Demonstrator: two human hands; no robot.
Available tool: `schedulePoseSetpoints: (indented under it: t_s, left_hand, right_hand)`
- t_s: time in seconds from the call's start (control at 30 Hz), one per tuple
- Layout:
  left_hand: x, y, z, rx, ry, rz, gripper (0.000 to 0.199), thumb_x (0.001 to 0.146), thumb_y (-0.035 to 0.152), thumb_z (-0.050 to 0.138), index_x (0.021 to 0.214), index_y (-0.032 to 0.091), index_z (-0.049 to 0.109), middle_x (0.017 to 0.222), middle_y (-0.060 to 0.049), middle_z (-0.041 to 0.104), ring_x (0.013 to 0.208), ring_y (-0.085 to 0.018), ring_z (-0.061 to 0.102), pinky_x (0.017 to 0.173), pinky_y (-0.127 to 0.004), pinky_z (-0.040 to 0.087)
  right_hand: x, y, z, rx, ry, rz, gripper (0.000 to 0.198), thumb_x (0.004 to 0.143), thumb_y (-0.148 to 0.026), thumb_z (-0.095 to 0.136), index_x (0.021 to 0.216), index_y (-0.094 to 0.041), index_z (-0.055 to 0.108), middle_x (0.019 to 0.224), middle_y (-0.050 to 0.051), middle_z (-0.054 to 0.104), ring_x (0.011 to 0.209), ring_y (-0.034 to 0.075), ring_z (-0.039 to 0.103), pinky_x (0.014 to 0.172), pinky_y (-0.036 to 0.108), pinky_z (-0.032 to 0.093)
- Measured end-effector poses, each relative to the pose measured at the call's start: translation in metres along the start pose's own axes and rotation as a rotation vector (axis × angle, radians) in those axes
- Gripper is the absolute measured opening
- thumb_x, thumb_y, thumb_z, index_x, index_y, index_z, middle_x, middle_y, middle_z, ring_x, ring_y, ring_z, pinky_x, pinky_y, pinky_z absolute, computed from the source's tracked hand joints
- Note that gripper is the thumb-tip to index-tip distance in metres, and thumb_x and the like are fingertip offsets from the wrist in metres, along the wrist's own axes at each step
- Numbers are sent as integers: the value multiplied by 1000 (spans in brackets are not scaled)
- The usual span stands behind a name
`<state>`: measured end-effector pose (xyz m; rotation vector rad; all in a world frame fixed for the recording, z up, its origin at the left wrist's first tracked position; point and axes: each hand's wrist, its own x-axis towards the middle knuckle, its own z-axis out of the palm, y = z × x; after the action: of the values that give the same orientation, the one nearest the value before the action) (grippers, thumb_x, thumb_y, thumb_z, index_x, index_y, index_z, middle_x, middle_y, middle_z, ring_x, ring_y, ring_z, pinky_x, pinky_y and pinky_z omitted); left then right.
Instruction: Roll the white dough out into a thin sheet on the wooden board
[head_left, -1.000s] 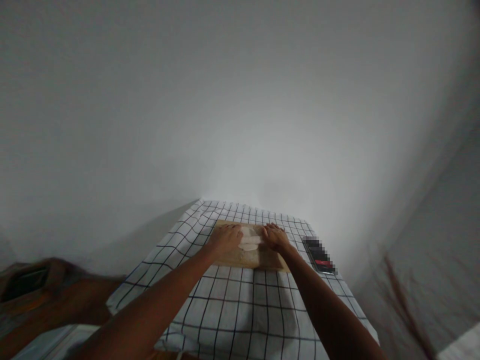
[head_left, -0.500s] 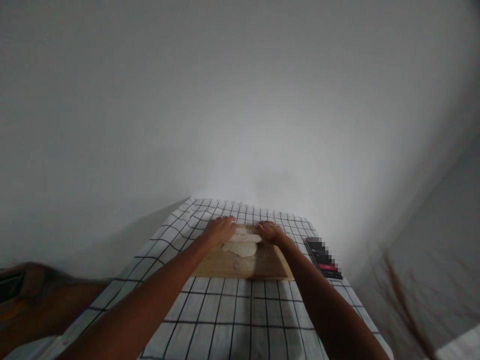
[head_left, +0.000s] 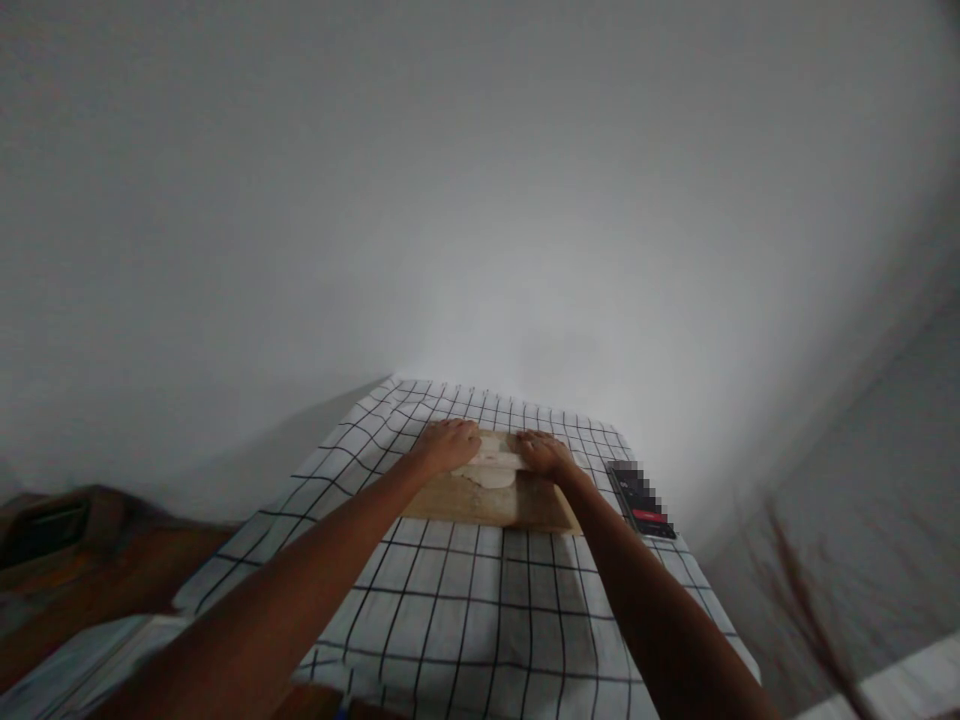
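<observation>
Both hands grip a pale rolling pin that lies crosswise over a flattened sheet of dough. My left hand is closed over the pin's left end and my right hand over its right end. Only the middle of the pin shows between them. Some dough shows on the near side of the pin, and a pale patch lies beyond it. Under all this is a wooden board, its far corners partly covered by my hands.
A white tablecloth with a dark grid covers the table. To the right of the board lies a dark flat object with a red band, partly pixelated. A wooden item stands at lower left. Blurred twigs are at right; a wall rises behind.
The view has tilted, so board and hands appear higher and more of the wooden item at left shows. Both hands keep hold of the rolling pin; slightly less dough shows on its near side.
</observation>
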<state>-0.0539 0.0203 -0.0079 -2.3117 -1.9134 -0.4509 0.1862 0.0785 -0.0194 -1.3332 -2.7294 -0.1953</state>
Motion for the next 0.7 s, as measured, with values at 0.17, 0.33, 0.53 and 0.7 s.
schedulePoseSetpoints:
  t_s: [0.17,0.33,0.53,0.7]
  left_hand:
    - [-17,8,1,24,95,19,38,95,32,43,127,18,60,127,-12,67,122,-26,58,106,-42,41]
    - [-36,17,-6,64,82,57,38,97,25,39,127,18,61,135,-15,61,127,-29,54,106,-46,41]
    - [-50,19,-14,79,-15,170,35,96,19,39,111,20,70,142,-12,57,134,-30,47,112,-49,35]
    - [-47,21,-13,18,9,91,34,93,21,45,118,23,69,142,-12,57,135,-30,47,113,-50,34]
  right_hand:
    - [-24,-12,-5,15,19,50,39,101,-28,37,136,-24,55,147,7,53,139,22,43,113,42,36]
    - [-46,-26,-12,33,41,89,38,105,-29,29,127,-21,59,143,10,55,135,23,47,108,43,39]
    - [-66,-42,-20,4,13,30,37,103,-34,40,132,-17,55,137,15,59,126,26,55,102,40,45]
    - [-79,-51,-11,21,60,98,43,107,-36,25,139,-22,50,146,12,51,136,25,44,107,43,40]
